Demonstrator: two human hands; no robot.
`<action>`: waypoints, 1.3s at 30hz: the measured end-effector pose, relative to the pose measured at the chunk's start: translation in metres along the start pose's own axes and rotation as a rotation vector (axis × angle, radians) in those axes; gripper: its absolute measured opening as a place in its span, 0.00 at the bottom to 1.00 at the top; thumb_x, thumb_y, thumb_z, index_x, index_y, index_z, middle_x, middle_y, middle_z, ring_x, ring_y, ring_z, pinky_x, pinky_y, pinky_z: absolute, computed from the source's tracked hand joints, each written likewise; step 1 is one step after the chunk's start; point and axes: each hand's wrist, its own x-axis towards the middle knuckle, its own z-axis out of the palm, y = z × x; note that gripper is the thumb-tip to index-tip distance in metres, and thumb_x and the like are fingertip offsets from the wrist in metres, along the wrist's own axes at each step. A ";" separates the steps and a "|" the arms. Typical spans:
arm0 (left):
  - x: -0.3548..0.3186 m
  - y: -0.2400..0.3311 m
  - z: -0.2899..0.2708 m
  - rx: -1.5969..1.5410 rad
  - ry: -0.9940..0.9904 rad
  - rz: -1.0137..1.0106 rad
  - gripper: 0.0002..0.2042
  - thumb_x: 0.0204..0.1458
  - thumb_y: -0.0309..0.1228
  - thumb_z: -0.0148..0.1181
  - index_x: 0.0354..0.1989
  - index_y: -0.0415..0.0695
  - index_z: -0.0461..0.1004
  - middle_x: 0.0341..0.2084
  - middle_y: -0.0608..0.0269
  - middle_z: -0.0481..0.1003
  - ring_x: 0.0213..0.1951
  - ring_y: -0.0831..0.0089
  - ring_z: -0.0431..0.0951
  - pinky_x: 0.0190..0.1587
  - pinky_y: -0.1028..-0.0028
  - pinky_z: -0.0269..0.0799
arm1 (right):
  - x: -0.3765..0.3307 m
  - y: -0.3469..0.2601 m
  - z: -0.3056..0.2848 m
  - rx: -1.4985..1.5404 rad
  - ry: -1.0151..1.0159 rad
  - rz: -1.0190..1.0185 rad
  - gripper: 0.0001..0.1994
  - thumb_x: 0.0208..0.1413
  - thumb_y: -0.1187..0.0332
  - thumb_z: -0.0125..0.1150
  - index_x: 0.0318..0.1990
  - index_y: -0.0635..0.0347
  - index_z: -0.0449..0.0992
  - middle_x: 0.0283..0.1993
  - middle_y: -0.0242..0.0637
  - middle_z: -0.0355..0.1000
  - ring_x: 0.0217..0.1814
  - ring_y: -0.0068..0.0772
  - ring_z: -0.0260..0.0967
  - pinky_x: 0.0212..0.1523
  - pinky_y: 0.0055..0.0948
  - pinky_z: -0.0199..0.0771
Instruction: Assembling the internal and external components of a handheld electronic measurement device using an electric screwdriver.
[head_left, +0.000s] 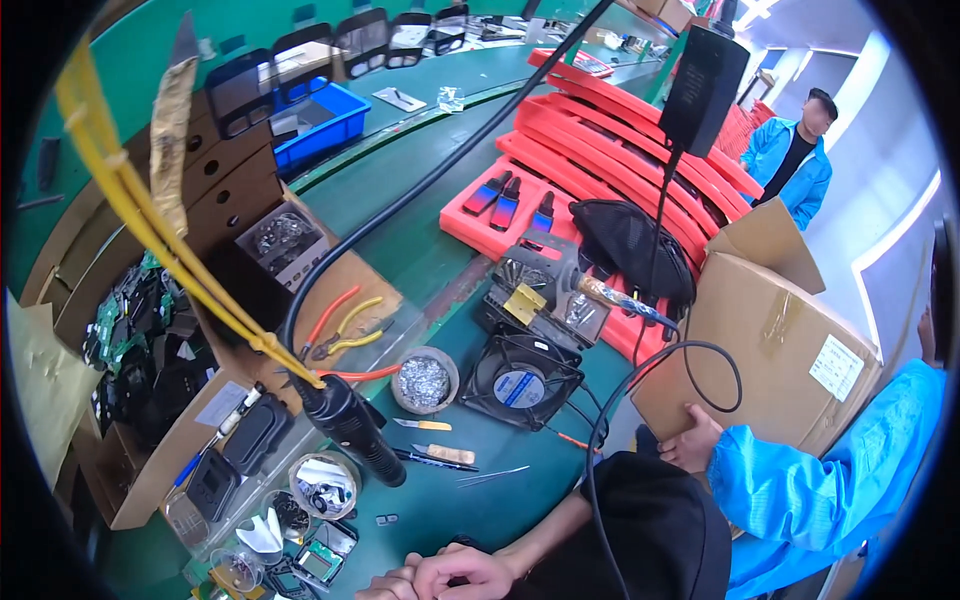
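At the lower edge my right hand [466,574] lies with its fingers curled in. Its forearm comes out of a black sleeve. My left hand [392,584] is close against it, knuckles bent and mostly cut off by the frame. What either hand holds, if anything, is hidden. Left of them, an opened small black device [325,556] shows a green circuit board. A small grey part [387,519] lies on the green table above my hands. Farther up are tweezers [493,477], a craft knife [424,425] and a wooden-handled tool [450,454].
An electric screwdriver [352,432] hangs from yellow bands. Past it stand a bowl of screws [425,380], a fan [522,377] and a soldering iron [612,296]. Red trays [470,228] are stacked behind. At right, a blue-sleeved person's hand [690,440] touches a cardboard box [770,350].
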 end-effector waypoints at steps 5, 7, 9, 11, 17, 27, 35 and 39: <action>0.006 -0.004 -0.003 -0.121 -0.124 -0.016 0.10 0.51 0.28 0.52 0.20 0.48 0.59 0.18 0.63 0.69 0.25 0.69 0.65 0.45 0.58 0.65 | -0.009 0.006 -0.001 0.001 0.013 0.037 0.06 0.65 0.70 0.61 0.42 0.62 0.75 0.26 0.30 0.69 0.27 0.28 0.67 0.30 0.28 0.65; 0.002 -0.003 0.004 -0.057 -0.009 0.009 0.10 0.51 0.28 0.52 0.20 0.48 0.59 0.17 0.64 0.69 0.25 0.69 0.65 0.43 0.59 0.65 | -0.013 0.009 -0.002 -0.009 0.008 0.040 0.05 0.64 0.70 0.61 0.43 0.62 0.76 0.26 0.30 0.70 0.28 0.29 0.69 0.32 0.29 0.66; 0.001 -0.003 0.006 -0.026 0.046 0.018 0.10 0.51 0.29 0.52 0.20 0.48 0.60 0.17 0.64 0.69 0.25 0.69 0.65 0.42 0.59 0.66 | -0.016 0.011 -0.003 -0.018 -0.002 0.045 0.06 0.63 0.71 0.61 0.43 0.62 0.77 0.27 0.31 0.72 0.29 0.30 0.70 0.34 0.30 0.67; 0.003 -0.003 0.004 -0.047 -0.005 0.005 0.10 0.51 0.29 0.52 0.20 0.48 0.60 0.16 0.65 0.68 0.25 0.69 0.65 0.42 0.60 0.66 | -0.019 0.012 -0.003 -0.031 -0.008 0.051 0.06 0.62 0.71 0.61 0.43 0.61 0.78 0.27 0.31 0.73 0.30 0.30 0.72 0.35 0.32 0.68; 0.007 -0.005 0.004 -0.089 -0.085 0.027 0.11 0.51 0.30 0.51 0.19 0.48 0.59 0.16 0.65 0.68 0.24 0.70 0.65 0.42 0.60 0.66 | -0.005 -0.001 -0.001 -0.063 -0.067 -0.004 0.07 0.65 0.68 0.60 0.43 0.63 0.78 0.31 0.34 0.77 0.31 0.29 0.75 0.34 0.30 0.71; 0.000 -0.004 -0.009 -0.068 -0.085 0.013 0.14 0.53 0.32 0.51 0.17 0.47 0.58 0.14 0.64 0.64 0.22 0.68 0.65 0.44 0.58 0.70 | 0.003 -0.009 -0.001 -0.086 -0.061 -0.113 0.11 0.69 0.65 0.59 0.38 0.64 0.79 0.26 0.36 0.77 0.25 0.33 0.75 0.26 0.29 0.71; 0.013 0.005 -0.023 -0.121 -0.317 -0.153 0.17 0.58 0.34 0.54 0.19 0.46 0.59 0.15 0.62 0.65 0.22 0.67 0.65 0.47 0.57 0.71 | 0.006 0.007 0.003 -0.083 -0.124 -0.246 0.10 0.68 0.66 0.60 0.39 0.66 0.80 0.23 0.37 0.77 0.22 0.37 0.76 0.23 0.32 0.71; 0.011 0.013 -0.010 -0.102 -0.210 -0.171 0.16 0.58 0.33 0.54 0.20 0.45 0.59 0.16 0.62 0.66 0.22 0.67 0.65 0.47 0.57 0.71 | 0.007 0.007 0.008 -0.027 -0.106 -0.285 0.10 0.67 0.67 0.60 0.39 0.67 0.80 0.24 0.38 0.77 0.21 0.36 0.75 0.22 0.32 0.71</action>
